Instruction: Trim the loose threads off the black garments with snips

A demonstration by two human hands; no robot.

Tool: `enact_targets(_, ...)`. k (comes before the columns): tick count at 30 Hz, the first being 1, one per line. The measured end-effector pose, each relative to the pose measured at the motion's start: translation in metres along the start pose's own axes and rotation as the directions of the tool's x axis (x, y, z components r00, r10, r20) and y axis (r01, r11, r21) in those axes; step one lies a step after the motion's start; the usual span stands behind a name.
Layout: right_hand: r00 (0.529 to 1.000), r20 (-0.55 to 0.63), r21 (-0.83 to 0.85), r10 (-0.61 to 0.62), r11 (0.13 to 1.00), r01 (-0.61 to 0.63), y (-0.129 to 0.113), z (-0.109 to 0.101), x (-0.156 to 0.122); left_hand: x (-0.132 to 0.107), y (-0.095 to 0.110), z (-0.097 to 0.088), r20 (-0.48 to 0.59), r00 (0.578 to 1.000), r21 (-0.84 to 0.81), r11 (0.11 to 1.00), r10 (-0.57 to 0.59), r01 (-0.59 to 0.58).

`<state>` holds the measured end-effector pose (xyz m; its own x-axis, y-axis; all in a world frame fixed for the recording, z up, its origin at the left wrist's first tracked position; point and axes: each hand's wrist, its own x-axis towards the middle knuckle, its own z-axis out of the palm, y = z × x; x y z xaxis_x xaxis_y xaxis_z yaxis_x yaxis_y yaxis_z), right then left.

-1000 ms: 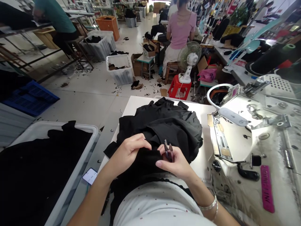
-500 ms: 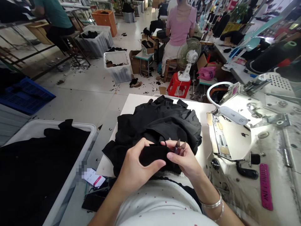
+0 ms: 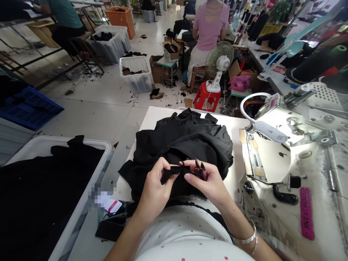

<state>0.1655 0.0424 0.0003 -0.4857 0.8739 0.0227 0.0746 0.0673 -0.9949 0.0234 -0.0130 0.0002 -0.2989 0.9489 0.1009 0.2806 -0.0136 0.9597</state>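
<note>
My left hand (image 3: pixel 155 186) pinches a piece of black fabric (image 3: pixel 172 172) between thumb and fingers, in front of my body. Facing it, my right hand (image 3: pixel 213 183) is closed around a pair of thread snips (image 3: pixel 200 169), blades pointing up and away from me. The right thumb and forefinger are also at the fabric's other end; whether they grip it is hard to see against the dark cloth. Behind both hands, a heap of black garments (image 3: pixel 187 139) covers much of the white tabletop (image 3: pixel 149 117).
To the right stands an industrial sewing machine (image 3: pixel 288 156) with a lamp. A white bin (image 3: pixel 106 145) of black cloth is at the left. Beyond the table are a fan (image 3: pixel 223 63) on a red stool (image 3: pixel 206 96) and a seated person (image 3: pixel 210 27) in pink.
My left thumb and fingers have closed together, so the fabric between them is now bunched and narrower. The snips in my right hand have turned more upright and shifted slightly left.
</note>
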Motion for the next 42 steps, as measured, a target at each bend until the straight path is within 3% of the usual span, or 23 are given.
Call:
enact_targets(4,0.999,-0.043,-0.033,0.008,0.999,-0.009,-0.002,0.004,-0.002,0.002,0.0,0.0,0.02,1.0,-0.019,1.0,-0.02,0.02)
enact_targets(11,0.999,-0.019,-0.05,0.033,0.998,-0.034,-0.005,0.005,-0.003,0.006,0.003,0.004,-0.09,0.996,-0.023,1.0,-0.013,0.011)
enact_targets(19,0.997,-0.084,-0.117,0.002,0.993,-0.012,-0.003,-0.006,-0.007,0.004,0.004,0.003,-0.091,0.995,-0.072,0.997,-0.031,0.024)
enact_targets(28,0.995,0.102,-0.386,0.016,0.922,0.024,-0.012,-0.025,-0.017,0.003,0.003,0.004,-0.068,0.997,-0.056,0.998,-0.038,0.034)
enact_targets(42,0.998,0.068,-0.411,-0.004,0.911,0.032,-0.017,-0.016,-0.013,-0.001,-0.002,0.006,-0.018,1.0,-0.011,1.0,-0.003,0.003)
